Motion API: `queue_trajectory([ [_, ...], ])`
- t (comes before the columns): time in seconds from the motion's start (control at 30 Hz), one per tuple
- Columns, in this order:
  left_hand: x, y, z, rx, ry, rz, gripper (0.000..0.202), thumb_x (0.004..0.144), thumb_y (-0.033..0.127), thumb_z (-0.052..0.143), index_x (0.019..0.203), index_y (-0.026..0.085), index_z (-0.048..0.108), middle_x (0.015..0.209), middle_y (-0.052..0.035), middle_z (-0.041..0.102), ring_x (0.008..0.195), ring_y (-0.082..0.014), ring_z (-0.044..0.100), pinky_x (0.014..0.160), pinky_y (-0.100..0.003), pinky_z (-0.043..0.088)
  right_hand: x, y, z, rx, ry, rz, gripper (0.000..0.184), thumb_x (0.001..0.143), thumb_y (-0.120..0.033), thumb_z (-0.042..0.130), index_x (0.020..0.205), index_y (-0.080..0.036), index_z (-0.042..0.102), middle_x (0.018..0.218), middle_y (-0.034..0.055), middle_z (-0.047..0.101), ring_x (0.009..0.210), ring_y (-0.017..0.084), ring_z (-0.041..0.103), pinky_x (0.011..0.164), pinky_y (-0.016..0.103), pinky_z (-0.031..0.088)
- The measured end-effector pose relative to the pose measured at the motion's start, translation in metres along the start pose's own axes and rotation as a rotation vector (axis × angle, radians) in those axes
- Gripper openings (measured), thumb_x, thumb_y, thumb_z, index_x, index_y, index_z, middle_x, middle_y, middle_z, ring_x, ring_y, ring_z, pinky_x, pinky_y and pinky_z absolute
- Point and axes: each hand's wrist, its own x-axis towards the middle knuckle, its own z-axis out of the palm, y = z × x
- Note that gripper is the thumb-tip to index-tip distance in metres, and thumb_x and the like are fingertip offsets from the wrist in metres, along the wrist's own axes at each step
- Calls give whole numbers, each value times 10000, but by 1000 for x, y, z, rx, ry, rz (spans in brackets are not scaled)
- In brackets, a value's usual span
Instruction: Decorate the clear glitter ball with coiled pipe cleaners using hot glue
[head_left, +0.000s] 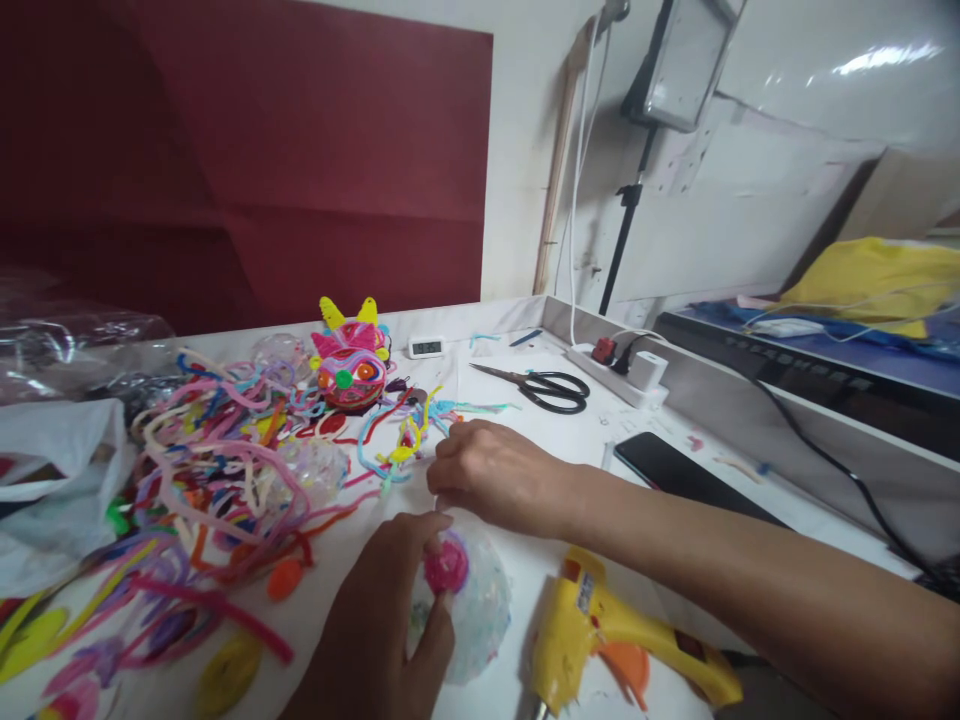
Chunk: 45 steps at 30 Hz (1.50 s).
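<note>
A translucent round ball [480, 615] sits on the white table in front of me, with a pink coiled pipe-cleaner disc [447, 567] on its upper side. My left hand [375, 610] reaches over the ball, thumb and forefinger closed on opposite edges of the disc. Just beyond the ball, my right hand [499, 475] is closed with its fingers curled under; whatever they hold is hidden. Right of the ball lies a yellow hot glue gun [592, 630], nozzle toward me. Near my right fingertips is a small yellow and blue pipe-cleaner piece [409, 437].
Tangled pipe cleaners [225, 460] cover the left side. Behind them stands a pink pipe-cleaner lion head [352, 365] with yellow horns. Black-handled scissors [551, 388], a small digital clock [427, 346], a power strip [619, 375] and a dark phone [686, 475] lie toward the back and right.
</note>
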Motion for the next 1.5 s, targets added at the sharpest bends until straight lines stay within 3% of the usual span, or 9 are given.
queue_trajectory([
  [0.23,-2,-3,-3,71,-10,27,431,814,123,470,1213,279,416,1014,-32,638,913,-210,668,766,-318,578,12,0,-8,-197,20,-193,136,901,-294,648,817,-192,682,905,36,694,964,232,509,751,361,305],
  [0.5,-5,-10,-1,103,-15,77,427,838,139,484,1250,245,440,1157,-90,626,1071,-245,645,873,-359,576,22,-10,-15,-289,-88,-327,165,968,-182,513,949,-166,676,994,59,685,969,232,577,723,351,391],
  [0.7,-2,-14,0,112,-46,80,520,801,106,481,1302,242,459,1217,-91,611,1132,-245,618,931,-367,557,29,-16,-24,-298,-129,-389,199,983,-196,483,1010,-161,677,1049,62,685,1012,236,593,785,347,435],
  [1.1,1,-12,1,159,-45,130,524,795,108,468,1311,194,484,1282,-133,565,1179,-263,576,953,-383,538,36,-20,-21,-317,-148,-400,184,977,-182,500,1018,-176,680,1053,43,715,1032,238,619,791,383,409],
  [1.5,-8,-17,2,290,2,138,384,869,179,496,1252,203,520,1240,-115,607,1166,-261,601,951,-395,549,48,-7,-21,-248,-157,-356,144,932,-175,560,919,-174,703,935,58,733,830,210,656,607,320,356],
])
